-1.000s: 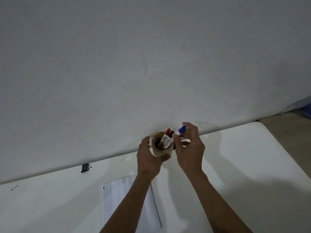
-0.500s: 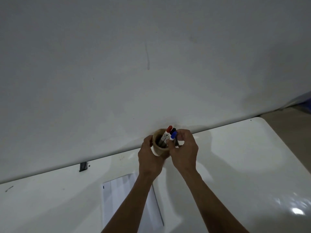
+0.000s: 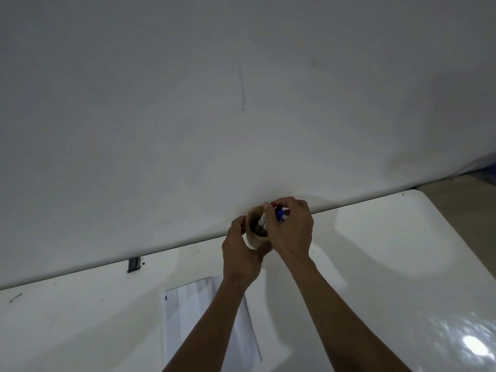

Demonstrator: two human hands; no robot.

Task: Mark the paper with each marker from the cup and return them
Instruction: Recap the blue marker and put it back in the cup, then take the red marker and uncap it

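Note:
A brown cup [image 3: 253, 241] stands at the far edge of the white table [image 3: 375, 264], against the wall. My left hand [image 3: 240, 255] wraps around its left side and front. Markers stand in the cup: a red-capped marker [image 3: 273, 204] with a white body, and a blue-capped marker [image 3: 280, 215] right of it. My right hand [image 3: 291, 229] is over the cup's right side, thumb and forefinger pinched at the red cap, and the blue cap shows under its fingers. A white paper [image 3: 188, 312] lies nearer me, partly under my left forearm, with a small dark mark at its left edge.
A pale wall [image 3: 241, 103] rises directly behind the table. A small black clip [image 3: 133, 265] sits on the table's far edge at the left. The table's rounded right corner [image 3: 418, 193] meets bare floor [image 3: 456, 189]. Glare shows at the lower right.
My right hand lowered the blue-capped marker into the cup, then shifted its fingertips onto the red cap. My left hand has stayed on the cup throughout.

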